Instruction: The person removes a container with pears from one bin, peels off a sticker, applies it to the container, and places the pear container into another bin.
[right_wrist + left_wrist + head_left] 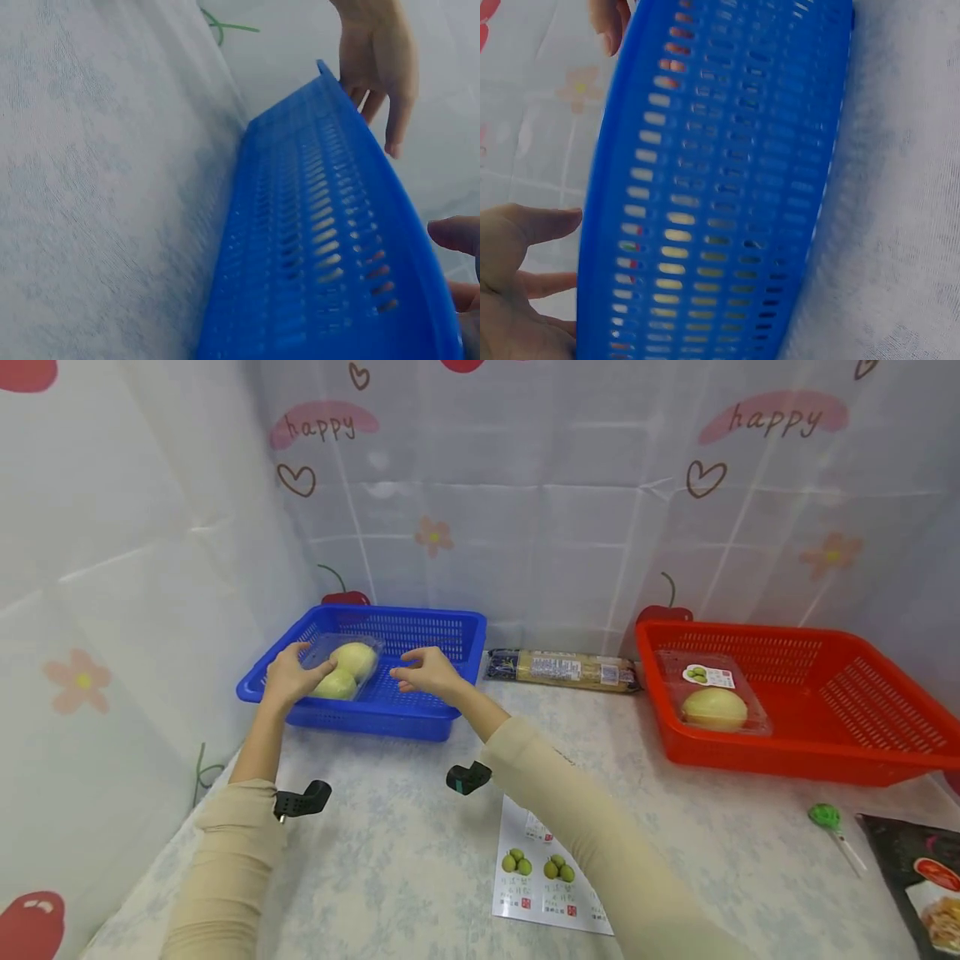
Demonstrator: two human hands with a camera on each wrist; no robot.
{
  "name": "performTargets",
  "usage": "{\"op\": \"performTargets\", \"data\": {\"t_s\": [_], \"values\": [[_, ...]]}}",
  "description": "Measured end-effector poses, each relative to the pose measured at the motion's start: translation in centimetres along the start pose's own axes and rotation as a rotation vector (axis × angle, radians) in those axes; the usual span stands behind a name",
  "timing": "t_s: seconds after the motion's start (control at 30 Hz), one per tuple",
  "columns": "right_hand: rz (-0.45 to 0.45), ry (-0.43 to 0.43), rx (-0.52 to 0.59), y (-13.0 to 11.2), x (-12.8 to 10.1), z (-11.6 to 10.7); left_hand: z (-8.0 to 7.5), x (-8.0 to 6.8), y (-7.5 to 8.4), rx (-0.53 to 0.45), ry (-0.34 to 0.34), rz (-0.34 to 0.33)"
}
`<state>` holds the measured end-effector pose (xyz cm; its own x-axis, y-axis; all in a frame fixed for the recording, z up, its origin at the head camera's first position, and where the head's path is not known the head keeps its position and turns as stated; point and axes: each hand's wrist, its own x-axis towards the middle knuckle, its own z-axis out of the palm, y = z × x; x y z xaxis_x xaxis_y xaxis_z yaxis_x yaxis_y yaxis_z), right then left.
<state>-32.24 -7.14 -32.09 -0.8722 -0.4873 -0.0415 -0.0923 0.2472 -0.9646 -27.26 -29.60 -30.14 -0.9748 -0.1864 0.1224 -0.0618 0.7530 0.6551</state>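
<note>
Fingers of the left hand [288,678] and right hand [433,675] are loosely parted, pinching nothing, at the blue basket [375,724]; its raised walls presumably contain the clear pack [322,646] lying left inside, which keeps two pale fruits [354,662] together.

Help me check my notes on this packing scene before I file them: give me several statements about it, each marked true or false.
1. The left hand and right hand are both at the blue basket. True.
2. The blue basket holds three pale fruits. False: two pale fruits show there.
3. The red basket holds a clear package with a sticker. True.
4. In the head view, the red basket stands left of the blue one. False: it stands to the right.
5. The long packet lies inside the red basket. False: it lies between the two baskets.
6. A sheet of fruit labels lies on the table. True.
</note>
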Motion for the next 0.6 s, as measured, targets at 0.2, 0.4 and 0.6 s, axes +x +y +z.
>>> {"op": "performTargets", "data": {"t_s": [0.2, 0.4, 0.6], "values": [[0.075, -0.041, -0.007, -0.1, 0.6, 1.5, -0.6, 1.3, -0.7, 0.088, -0.125, -0.016], [0.107, -0.107, -0.101, -0.4, 0.8, 2.0, -0.5, 2.4, -0.3, 0.221, -0.256, -0.051], [0.115, -0.211, -0.143, -0.3, 1.0, 2.1, 0.0, 3.0, -0.3, 0.299, -0.308, -0.055]]}}
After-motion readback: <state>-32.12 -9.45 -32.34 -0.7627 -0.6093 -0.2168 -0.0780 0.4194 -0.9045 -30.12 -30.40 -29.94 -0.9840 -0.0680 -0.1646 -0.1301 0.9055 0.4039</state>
